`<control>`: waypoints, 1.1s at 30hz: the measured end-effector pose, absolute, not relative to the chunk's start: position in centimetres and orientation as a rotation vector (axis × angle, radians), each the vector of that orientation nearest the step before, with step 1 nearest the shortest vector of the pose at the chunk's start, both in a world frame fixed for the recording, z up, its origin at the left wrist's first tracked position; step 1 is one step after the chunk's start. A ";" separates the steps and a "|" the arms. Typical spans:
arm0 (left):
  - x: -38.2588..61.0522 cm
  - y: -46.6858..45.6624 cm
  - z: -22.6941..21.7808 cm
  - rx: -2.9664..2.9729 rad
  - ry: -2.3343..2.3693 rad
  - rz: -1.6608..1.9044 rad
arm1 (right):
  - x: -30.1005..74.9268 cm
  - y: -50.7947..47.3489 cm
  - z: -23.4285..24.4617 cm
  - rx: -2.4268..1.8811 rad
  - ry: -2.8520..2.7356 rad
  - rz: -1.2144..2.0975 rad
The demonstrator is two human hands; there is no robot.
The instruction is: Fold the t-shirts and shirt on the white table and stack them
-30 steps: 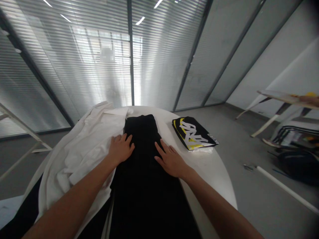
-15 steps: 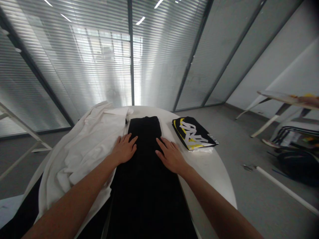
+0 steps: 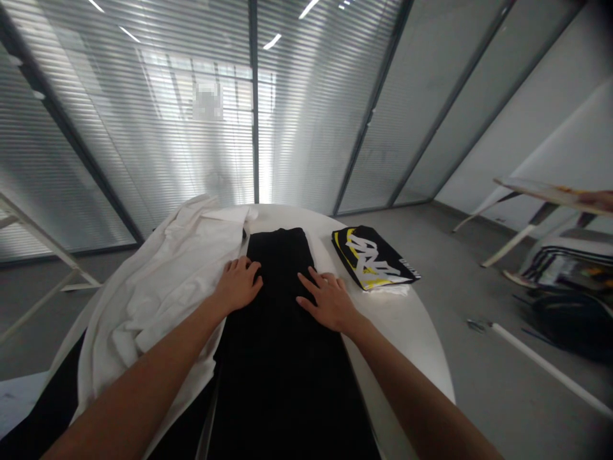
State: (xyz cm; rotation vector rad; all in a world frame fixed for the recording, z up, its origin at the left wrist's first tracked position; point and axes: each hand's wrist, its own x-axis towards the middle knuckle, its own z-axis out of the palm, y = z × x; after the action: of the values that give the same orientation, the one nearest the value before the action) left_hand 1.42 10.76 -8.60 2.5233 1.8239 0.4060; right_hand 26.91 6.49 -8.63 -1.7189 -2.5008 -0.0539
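Note:
A black garment [image 3: 282, 319], apparently trousers folded into a long strip, runs down the middle of the round white table [image 3: 412, 332] and over its near edge. On the strip's left edge lies my left hand [image 3: 238, 284], fingers slightly bent and thumb apart, with no grip visible. My right hand [image 3: 328, 299] rests over the right edge with its fingers spread. To the left a rumpled white cloth garment [image 3: 177, 275] covers much of the table. A folded black garment with yellow and white print [image 3: 371, 259] lies right of my right hand, with white fabric under it.
Glass partitions with blinds [image 3: 306, 108] stand behind the table. At right are another table [image 3: 550, 190] with another person's hand [image 3: 596, 199] at it, a dark bag [image 3: 572, 319] and a white pole [image 3: 546, 364] near the floor. A white frame [image 3: 57, 249] stands left.
The black strip's far end has shifted slightly toward me. My left fingers have bent a little more, and my right fingers have moved slightly. The other person's hand at right has shifted.

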 end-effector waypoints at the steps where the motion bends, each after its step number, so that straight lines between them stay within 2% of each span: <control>1: 1.4 10.8 -8.8 2.530 1.832 0.409 | 26.9 6.6 -8.8 -1.725 -2.481 -0.064; 10: 1.1 10.8 -9.1 2.535 1.879 0.340 | 27.1 7.3 -10.0 -1.829 -2.410 -0.011; 16: 0.8 11.4 -9.2 2.385 1.981 0.445 | 27.1 7.1 -10.2 -1.850 -2.359 -0.052; 23: 0.7 12.0 -9.7 2.387 1.855 0.469 | 26.9 7.1 -9.7 -1.776 -2.196 -0.098; 28: 0.7 12.6 -9.5 2.211 1.680 0.720 | 27.0 7.5 -10.1 -1.832 -2.146 -0.084; 33: 0.7 12.8 -8.4 1.575 1.450 1.034 | 27.2 7.9 -10.7 -1.856 -2.211 -0.059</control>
State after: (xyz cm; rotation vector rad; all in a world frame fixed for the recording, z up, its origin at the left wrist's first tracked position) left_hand 0.73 12.78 -8.44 1.5745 1.4502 1.0337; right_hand 27.23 7.90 -10.73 -1.8559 -2.2115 -0.0586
